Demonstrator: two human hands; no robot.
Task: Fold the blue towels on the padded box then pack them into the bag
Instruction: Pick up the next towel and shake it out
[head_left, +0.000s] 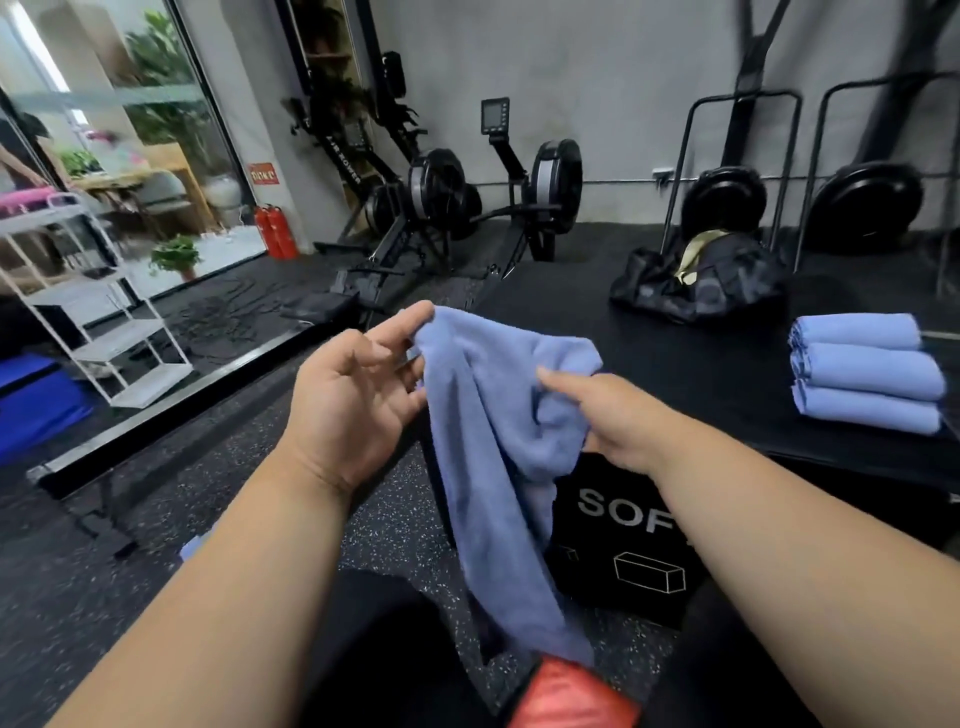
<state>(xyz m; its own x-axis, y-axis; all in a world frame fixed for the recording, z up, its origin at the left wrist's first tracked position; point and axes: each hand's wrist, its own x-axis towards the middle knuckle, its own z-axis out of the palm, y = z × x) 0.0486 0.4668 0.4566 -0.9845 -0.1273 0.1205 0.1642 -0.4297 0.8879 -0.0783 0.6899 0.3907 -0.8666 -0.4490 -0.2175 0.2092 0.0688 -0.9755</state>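
Nearest, before the padded box, one unfolded blue towel is pinched by the left hand and gripped by the right hand; its hanging tail could be dragged on the floor. Farther along the box, three folded towels are stacked, and beyond them one black bag is seen.

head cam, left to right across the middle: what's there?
White shelf rack → left hand → unfolded blue towel → right hand → stack of folded blue towels.
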